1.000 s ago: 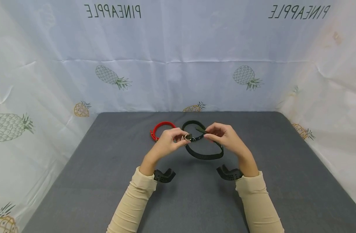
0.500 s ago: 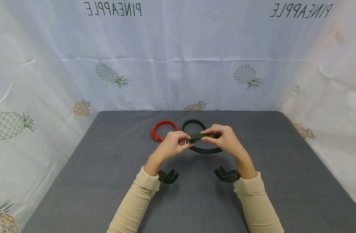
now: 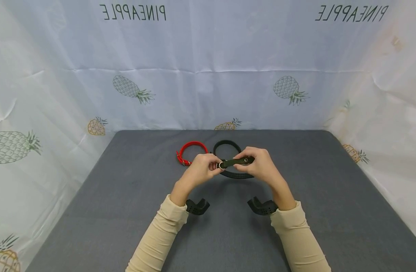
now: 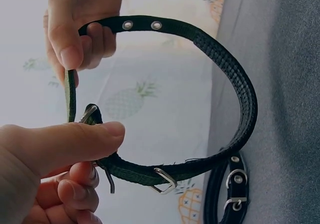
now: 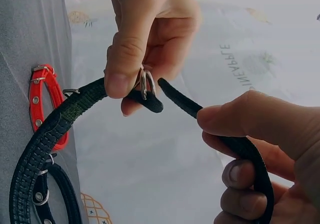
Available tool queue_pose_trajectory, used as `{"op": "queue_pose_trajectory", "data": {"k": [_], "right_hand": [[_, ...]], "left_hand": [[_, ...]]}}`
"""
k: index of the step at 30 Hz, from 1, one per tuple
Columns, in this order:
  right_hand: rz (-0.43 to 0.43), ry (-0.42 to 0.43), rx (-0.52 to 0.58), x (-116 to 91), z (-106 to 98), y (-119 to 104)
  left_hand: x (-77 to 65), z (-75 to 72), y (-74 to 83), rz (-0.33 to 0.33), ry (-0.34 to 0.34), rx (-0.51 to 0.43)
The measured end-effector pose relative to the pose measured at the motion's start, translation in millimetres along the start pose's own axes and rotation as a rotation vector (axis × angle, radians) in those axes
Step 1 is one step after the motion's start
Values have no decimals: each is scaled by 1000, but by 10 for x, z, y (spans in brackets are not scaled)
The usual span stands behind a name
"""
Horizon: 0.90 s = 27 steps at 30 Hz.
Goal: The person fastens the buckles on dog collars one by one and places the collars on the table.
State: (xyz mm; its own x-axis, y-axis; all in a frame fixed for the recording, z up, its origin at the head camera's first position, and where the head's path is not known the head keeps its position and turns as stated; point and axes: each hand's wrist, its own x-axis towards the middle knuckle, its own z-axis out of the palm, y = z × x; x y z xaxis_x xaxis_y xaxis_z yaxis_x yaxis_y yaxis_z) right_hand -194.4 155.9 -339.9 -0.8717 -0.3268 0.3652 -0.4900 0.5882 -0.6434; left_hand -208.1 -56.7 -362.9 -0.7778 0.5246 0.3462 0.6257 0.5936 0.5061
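A dark green collar (image 3: pixel 236 162) with metal eyelets hangs in a loop between both hands, above the table. My left hand (image 3: pixel 200 168) pinches its buckle end between thumb and fingers; the metal buckle (image 5: pixel 145 84) sticks out beside the fingertips. My right hand (image 3: pixel 259 163) pinches the strap close to its free end. In the right wrist view the strap tip (image 5: pixel 169 88) lies right at the buckle. The left wrist view shows the padded part (image 4: pixel 235 79) of the loop curving away to the right, with a metal loop (image 4: pixel 165 180) on the lower side.
Behind the hands, a red collar (image 3: pixel 183 147) and a black collar (image 3: pixel 227 142) lie buckled in rings on the grey table (image 3: pixel 143 189). A white curtain (image 3: pixel 208 45) printed with pineapples hangs behind the table and along both sides.
My right hand has brought the strap's free end left, from apart to right at the buckle. My left hand has shifted slightly right and down. The red and black collars have stayed put.
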Motion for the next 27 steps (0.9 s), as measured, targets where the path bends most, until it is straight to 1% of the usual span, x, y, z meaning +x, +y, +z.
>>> {"op": "queue_pose_trajectory", "data": {"k": [11,17,21,27], "right_hand": [[5,-20,-60,2,42,-26],[-17,-16,-76,-5,114,-13],[-30,-25,-74,-2,150,-20],[-2,-40,-56,9,156,-34]], "left_hand": [[17,31,1,-9,-19,2],[5,43,-1,-3,-27,21],[-2,49,-6,3,-31,24],[4,57,-12,-16,-39,20]]}}
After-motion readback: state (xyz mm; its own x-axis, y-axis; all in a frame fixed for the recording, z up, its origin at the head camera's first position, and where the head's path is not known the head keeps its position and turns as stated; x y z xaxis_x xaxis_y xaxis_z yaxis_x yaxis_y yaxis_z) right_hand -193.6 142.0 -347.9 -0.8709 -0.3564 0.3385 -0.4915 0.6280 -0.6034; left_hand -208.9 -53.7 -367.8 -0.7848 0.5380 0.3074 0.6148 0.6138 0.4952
